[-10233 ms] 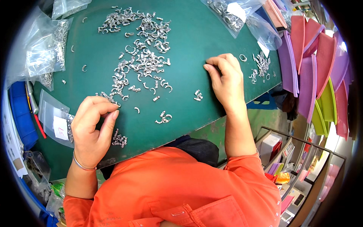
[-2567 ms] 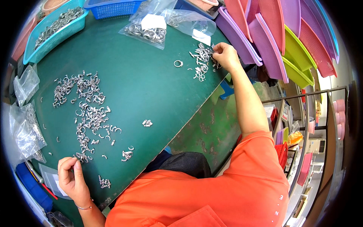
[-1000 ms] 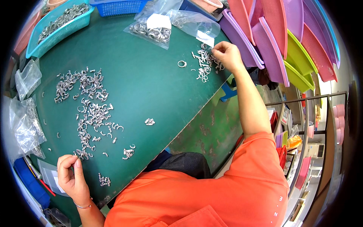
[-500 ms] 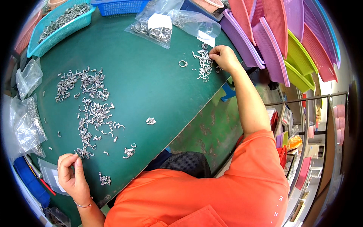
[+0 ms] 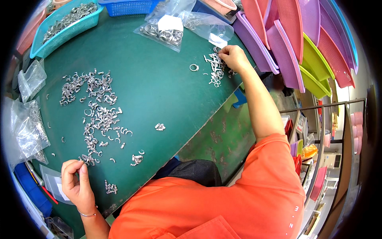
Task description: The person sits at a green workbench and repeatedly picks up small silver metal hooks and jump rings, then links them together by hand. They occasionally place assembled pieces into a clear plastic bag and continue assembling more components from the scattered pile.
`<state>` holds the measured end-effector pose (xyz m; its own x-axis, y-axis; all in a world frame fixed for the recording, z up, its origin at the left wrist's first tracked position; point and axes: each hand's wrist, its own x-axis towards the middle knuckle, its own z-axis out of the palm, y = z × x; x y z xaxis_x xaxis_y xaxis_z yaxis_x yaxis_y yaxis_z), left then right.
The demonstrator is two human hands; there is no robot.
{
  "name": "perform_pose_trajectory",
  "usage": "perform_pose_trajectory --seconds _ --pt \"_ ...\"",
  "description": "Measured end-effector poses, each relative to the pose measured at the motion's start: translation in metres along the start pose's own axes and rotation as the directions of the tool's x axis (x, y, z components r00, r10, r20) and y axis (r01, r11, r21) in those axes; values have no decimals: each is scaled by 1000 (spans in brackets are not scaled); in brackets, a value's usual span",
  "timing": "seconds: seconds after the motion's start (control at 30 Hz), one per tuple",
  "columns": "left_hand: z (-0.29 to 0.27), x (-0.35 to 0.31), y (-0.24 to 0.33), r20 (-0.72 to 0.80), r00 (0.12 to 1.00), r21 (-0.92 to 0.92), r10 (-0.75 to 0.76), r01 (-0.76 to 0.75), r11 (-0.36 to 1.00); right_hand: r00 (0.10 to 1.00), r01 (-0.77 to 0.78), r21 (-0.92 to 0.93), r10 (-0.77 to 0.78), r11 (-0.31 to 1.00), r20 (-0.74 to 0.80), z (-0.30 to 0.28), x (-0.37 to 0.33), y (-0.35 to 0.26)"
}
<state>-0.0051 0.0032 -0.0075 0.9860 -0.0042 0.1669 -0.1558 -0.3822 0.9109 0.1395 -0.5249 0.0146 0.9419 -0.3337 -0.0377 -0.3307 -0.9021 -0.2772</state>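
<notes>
My left hand (image 5: 78,183) is raised over the table's left side with fingers curled and thumb tip near the forefinger. Whatever might be in that pinch is too small to make out. Just past its fingertips begins a spread of small silvery metal pieces (image 5: 104,117), many of them curved. At the far right, my right hand (image 5: 235,59) is closed, its fingertips over a pile of silvery rings and branched metal castings (image 5: 217,67). What those fingers grip is hidden. A single ring (image 5: 193,67) lies left of that pile.
Smaller clusters of metal pieces (image 5: 137,159) lie on the green table (image 5: 167,91). Clear plastic bags of rings (image 5: 161,34) sit at the back, and other bags (image 5: 26,131) at the left. A turquoise basket (image 5: 65,28) holds metal parts. Stacked coloured baskets (image 5: 286,55) stand at the right.
The whole view has shifted slightly. My right hand has moved a little away from me over the pile; my left hand keeps its pinch in nearly the same place.
</notes>
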Motion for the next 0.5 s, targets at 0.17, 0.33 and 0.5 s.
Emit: perform_pose_trajectory --seconds 0.17,0.33,0.5 --pt "0 0 2 7 1000 -2 8 -8 1000 997 -1 95 8 996 -75 -2 0 21" --pt "-1 -1 -1 1 1000 -2 12 -12 1000 991 45 82 -55 996 119 -9 -7 13" --pt "-1 -1 0 6 1000 6 13 -14 1000 986 138 71 -144 988 82 -7 -11 15"
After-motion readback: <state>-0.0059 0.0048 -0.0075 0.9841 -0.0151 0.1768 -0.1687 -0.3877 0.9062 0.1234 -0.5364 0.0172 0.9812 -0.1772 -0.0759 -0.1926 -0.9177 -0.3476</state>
